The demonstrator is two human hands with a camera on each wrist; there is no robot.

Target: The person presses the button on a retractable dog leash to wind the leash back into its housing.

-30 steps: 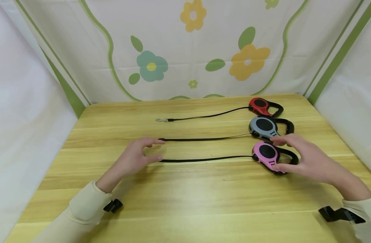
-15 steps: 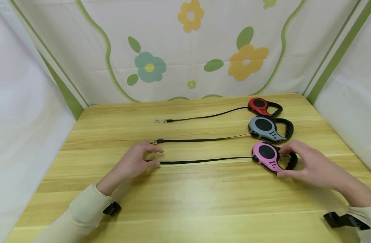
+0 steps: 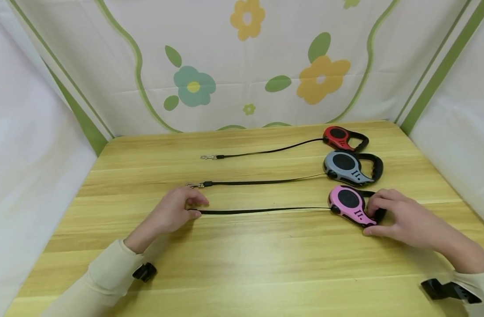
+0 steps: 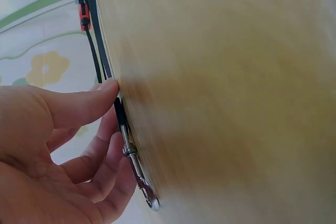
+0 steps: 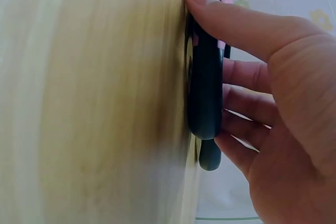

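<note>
Right now, right hand fingers curl round the pink leash handle; left hand fingers pinch its strap end.

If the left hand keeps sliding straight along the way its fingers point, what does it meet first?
Likely only the black leash cord under the left hand, then the pink leash housing the right hand grips.

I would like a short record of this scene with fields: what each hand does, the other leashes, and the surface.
left hand: left hand pinches the clip end of the black strap of the pink leash
right hand: right hand grips the black handle of the pink retractable leash housing
other leashes: grey retractable leash and red retractable leash lie behind it, straps pulled out to the left
surface: light wooden table
backdrop: white cloth with flowers
</note>
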